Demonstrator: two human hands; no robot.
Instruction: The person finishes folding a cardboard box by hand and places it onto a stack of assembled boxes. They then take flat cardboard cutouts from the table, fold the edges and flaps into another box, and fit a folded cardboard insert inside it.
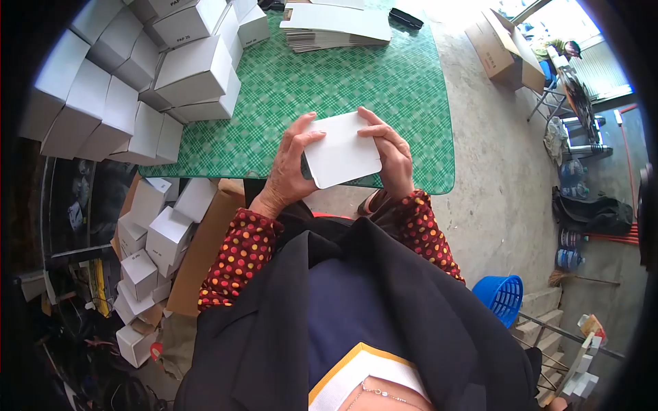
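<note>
My left hand (288, 168) at nine o'clock and right hand (393, 152) at three pinch white cardboard (344, 152); I should squeeze gently.

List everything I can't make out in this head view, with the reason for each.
All in the head view:
White item: underside, facing away from the camera.
Left hand and right hand: any fingers beneath, hidden by that item.
Stacked boxes: any contents, hidden by their walls.
Distant person: hands, too small.
Table: far edge, cut off by the picture's top.
</note>
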